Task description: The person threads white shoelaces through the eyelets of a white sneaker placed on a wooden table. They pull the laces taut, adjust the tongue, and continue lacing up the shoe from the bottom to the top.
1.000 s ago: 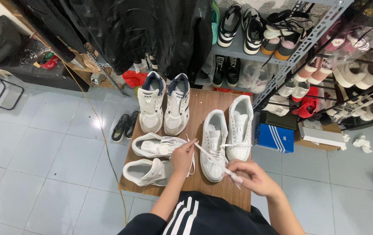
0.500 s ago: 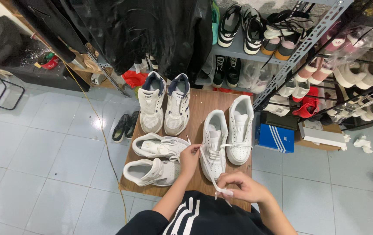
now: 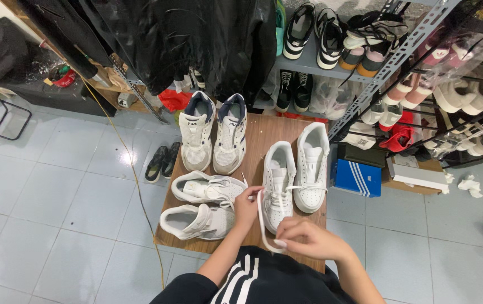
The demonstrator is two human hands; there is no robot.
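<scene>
A white sneaker [image 3: 278, 183] stands on a low wooden table [image 3: 266, 132], its mate [image 3: 311, 167] just to the right. A white shoelace [image 3: 262, 217] runs from this sneaker down toward me. My left hand [image 3: 246, 204] pinches the lace near the shoe's left side. My right hand [image 3: 303, 238] holds the lace's lower end close to my body. Two white sneakers [image 3: 203, 187] [image 3: 196, 221] lie on their sides left of my left hand. A white and navy pair [image 3: 214, 132] stands at the table's far left.
A metal shoe rack [image 3: 365, 50] with several pairs rises at the right. Dark garments [image 3: 196, 39] hang behind the table. A blue shoebox [image 3: 358, 178] sits right of the table, black sandals [image 3: 160, 163] on the tiles at its left. A yellow cord [image 3: 134, 174] crosses the floor.
My right hand has drawn the lace end in toward my body and leftward. My left hand has stayed at the sneaker, sliding slightly right.
</scene>
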